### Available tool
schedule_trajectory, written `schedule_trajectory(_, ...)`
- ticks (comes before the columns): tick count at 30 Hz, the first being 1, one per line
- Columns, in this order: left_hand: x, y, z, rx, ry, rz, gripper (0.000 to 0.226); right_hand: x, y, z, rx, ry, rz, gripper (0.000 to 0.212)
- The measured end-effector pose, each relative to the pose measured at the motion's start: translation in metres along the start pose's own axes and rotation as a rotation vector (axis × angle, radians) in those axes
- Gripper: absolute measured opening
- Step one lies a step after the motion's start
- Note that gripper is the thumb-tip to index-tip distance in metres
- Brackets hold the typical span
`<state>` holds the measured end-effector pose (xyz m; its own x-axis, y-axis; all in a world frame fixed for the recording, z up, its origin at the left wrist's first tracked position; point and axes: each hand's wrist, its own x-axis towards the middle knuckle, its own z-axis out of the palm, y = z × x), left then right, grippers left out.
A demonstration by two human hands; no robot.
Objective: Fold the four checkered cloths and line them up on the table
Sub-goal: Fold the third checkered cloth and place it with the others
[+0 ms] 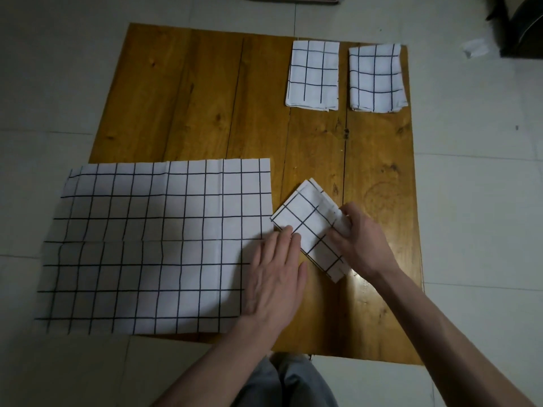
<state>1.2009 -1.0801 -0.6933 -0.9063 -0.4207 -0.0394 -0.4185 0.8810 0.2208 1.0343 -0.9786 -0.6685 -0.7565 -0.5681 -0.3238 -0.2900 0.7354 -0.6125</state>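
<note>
Two folded white cloths with black checks lie side by side at the far right of the wooden table: one folded cloth on the left, another folded cloth near the right edge. A third folded cloth lies tilted near the front. My right hand grips its right edge. My left hand rests flat, fingertips touching the third cloth's left side, palm over the corner of a large unfolded checkered cloth, which is spread across the front left and hangs past the table's left edge.
The low table stands on a pale tiled floor. Dark objects sit at the far right corner of the room. My knees in grey trousers show below the table's front edge. Bare wood lies at the table's far left.
</note>
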Motion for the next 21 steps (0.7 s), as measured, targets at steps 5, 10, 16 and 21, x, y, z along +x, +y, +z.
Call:
schedule_trajectory(5, -0.011, 0.025, -0.032, -0.353, -0.051, -0.284, 0.051, -0.041, -0.02, -0.015, 0.444, 0.001, 0.198, 0.026)
schedule_trajectory(10, 0.006, 0.034, -0.087, -1.28, -0.243, -0.886, 0.036, -0.079, -0.052, -0.045, 0.713, 0.044, 0.285, 0.026)
schedule_trajectory(16, 0.007, 0.034, -0.173, -1.342, -0.147, -0.772, 0.015, -0.116, -0.104, -0.097, 0.818, 0.009, 0.256, 0.029)
schedule_trajectory(21, 0.004, 0.035, -0.254, -1.305, -0.068, -0.637, 0.015, -0.142, -0.152, -0.152, 0.828, 0.035, 0.227, 0.023)
